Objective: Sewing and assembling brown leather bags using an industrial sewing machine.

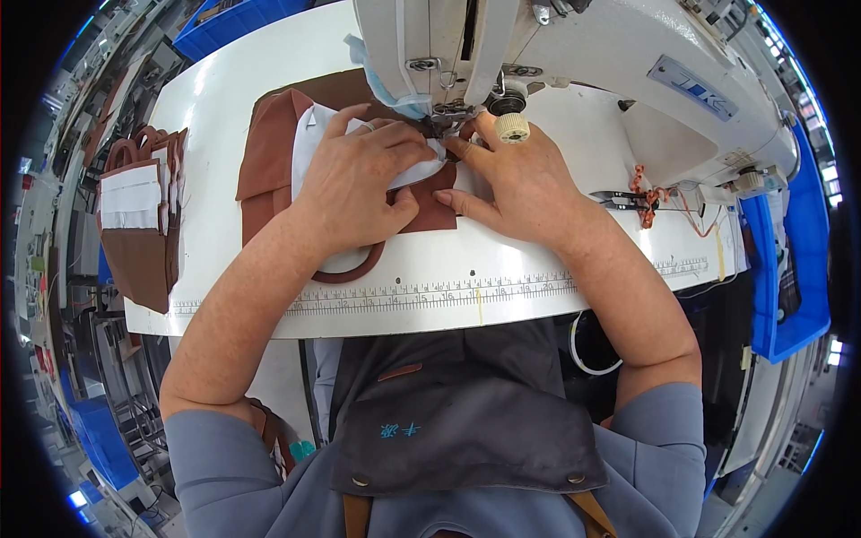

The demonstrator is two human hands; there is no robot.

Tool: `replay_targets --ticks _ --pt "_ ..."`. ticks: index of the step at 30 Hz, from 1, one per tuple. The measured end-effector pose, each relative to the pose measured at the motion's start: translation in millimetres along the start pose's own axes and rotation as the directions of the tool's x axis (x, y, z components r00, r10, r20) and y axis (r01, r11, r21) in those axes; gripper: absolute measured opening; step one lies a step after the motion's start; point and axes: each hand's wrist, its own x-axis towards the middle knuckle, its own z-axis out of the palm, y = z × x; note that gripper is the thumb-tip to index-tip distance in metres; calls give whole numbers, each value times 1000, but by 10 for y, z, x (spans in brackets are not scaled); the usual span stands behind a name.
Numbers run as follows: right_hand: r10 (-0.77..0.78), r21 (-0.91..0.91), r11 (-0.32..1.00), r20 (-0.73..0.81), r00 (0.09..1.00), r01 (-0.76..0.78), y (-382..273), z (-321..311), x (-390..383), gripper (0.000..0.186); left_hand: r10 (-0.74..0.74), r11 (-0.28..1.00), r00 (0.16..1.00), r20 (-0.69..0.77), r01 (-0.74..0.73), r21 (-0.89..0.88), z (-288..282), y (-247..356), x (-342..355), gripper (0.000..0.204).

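Observation:
A rust-brown fabric piece with a white panel lies on the white table under the sewing machine's needle area. My left hand rests on the white panel, its fingers slightly bent and its thumb apart. On the other side of the needle, my right hand presses the cloth's edge with thumb and index finger spread. A brown strap loop curves out below my left wrist. The machine hides some of my right fingertips, and the stitching point is too small to make out.
A stack of brown and white fabric pieces with loops stands at the table's left. Thread snips with an orange tie lie at the right. A printed ruler runs along the front edge. A blue bin hangs beyond the right side.

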Motion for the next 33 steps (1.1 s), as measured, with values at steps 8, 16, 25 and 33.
replay_targets --ticks 8,16,25,33 --pt "16 170 986 -50 999 -7 82 94 16 42 -106 991 976 -191 118 55 201 75 51 17" --pt "-18 173 985 7 1000 16 126 29 23 23 -23 1000 990 -139 24 8 158 21 71 6" --pt "13 209 978 -27 1000 -7 90 59 16 24 16 999 988 -153 -23 -39 160 -123 104 8" --pt "46 104 994 -16 999 -44 115 74 26 30 25 997 987 -161 -35 -63 221 -265 177 9"
